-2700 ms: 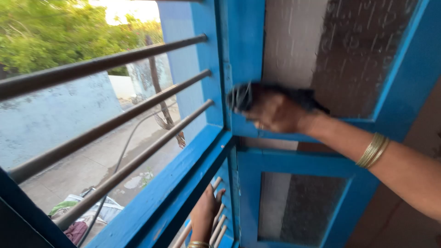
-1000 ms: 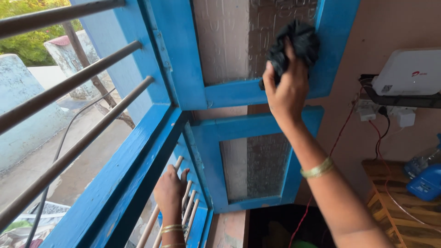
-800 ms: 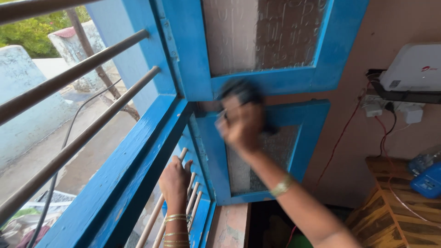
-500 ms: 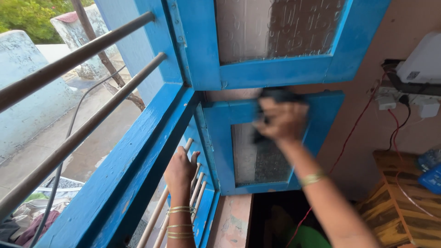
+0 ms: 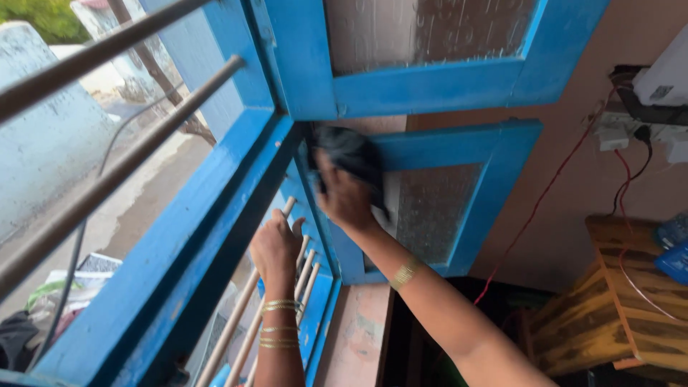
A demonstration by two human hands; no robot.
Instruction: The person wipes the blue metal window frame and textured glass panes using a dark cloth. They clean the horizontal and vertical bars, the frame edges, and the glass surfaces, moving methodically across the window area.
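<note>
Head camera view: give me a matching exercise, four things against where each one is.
Things:
1. right hand
2. left hand
3. dark cloth
4. wooden stand

Places:
A. on the pale lower window bars
B. lower right, by the wall
C. pressed on the lower blue shutter's left corner
D. gripping the cloth

Pairs: 1-D, 2-A, 3-C, 4-B

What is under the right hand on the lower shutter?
A dark cloth sits under the right hand, pressed on the lower shutter at its hinge-side corner. The frame and glass beneath the cloth are covered, so their condition there cannot be seen.
</note>
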